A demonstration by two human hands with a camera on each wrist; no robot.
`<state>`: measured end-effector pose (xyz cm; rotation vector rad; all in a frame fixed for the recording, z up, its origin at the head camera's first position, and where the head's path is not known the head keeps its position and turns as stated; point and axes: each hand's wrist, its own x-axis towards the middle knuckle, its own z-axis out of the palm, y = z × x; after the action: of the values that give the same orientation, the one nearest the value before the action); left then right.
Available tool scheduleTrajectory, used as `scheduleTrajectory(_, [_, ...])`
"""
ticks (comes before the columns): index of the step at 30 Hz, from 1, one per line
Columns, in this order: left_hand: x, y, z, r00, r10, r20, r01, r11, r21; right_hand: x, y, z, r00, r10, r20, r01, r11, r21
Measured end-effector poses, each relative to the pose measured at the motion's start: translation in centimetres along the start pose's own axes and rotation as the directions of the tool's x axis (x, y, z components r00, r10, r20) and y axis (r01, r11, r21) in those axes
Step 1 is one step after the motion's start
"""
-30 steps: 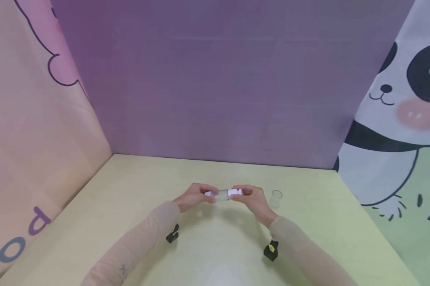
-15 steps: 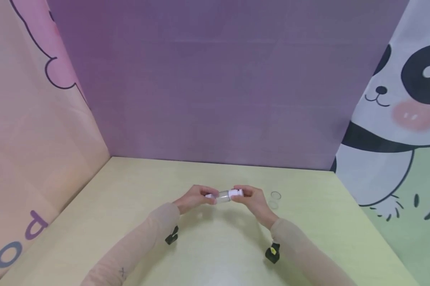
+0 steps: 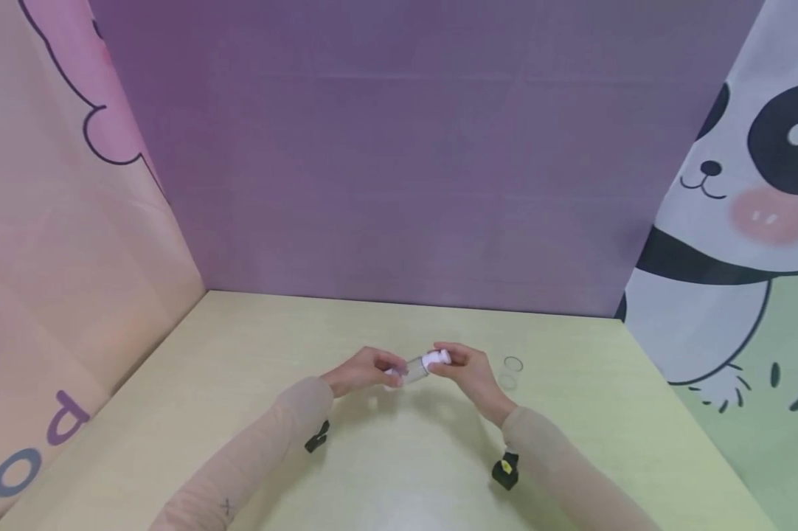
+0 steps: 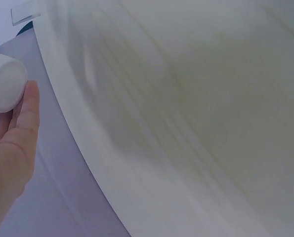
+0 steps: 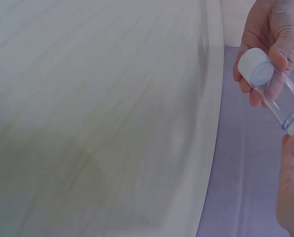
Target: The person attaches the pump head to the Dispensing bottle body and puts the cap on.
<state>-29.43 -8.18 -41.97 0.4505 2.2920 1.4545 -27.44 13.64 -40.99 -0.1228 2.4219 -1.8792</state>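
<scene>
A clear cylindrical bottle (image 3: 414, 369) is held tilted above the table between both hands, its right end higher. My right hand (image 3: 468, 372) grips the white collar (image 3: 435, 359) at that end between thumb and fingers. At the lower end my left hand (image 3: 366, 370) pinches a white cap (image 5: 254, 65), which has a translucent inner face. In the right wrist view this cap sits at an angle to the clear tube; whether it is fully apart, I cannot tell. The left wrist view shows the cap's flat outer end (image 4: 8, 84) against the fingers.
On the pale yellow table (image 3: 399, 457), just right of my right hand, stands a small clear cup-like piece (image 3: 509, 380) with a dark-looking rim. A purple backdrop (image 3: 399, 184) rises behind the table's far edge. Printed cloths flank both sides. Black wrist cameras hang beneath the sleeves.
My left hand has shifted slightly down with its end of the bottle, which now slants more. The right hand stays nearly in place.
</scene>
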Motion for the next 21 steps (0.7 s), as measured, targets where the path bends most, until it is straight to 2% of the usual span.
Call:
scheduleTrajectory(6, [0.2,0.1,0.2,0.999,0.033,0.025,-0.033,0.999,0.024,0.2,-0.1,0.0,0.999,-0.038,0.019,0.037,0.998,0.044])
scheduleTrajectory(12, [0.3,-0.2,0.6,0.998,0.059,0.008,-0.059,0.998,-0.022,0.2,-0.2,0.0,0.996,-0.077,0.051,0.074,0.995,0.06])
scheduleTrajectory(17, [0.4,-0.5,0.8,0.998,0.057,-0.018,-0.058,0.997,-0.046,0.5,-0.4,-0.5,0.988,-0.121,0.1,0.12,0.993,0.011])
scheduleTrajectory(21, [0.4,-0.5,0.8,0.998,0.053,-0.042,-0.055,0.997,-0.059,0.7,-0.8,-1.7,0.983,-0.133,0.125,0.137,0.99,-0.03])
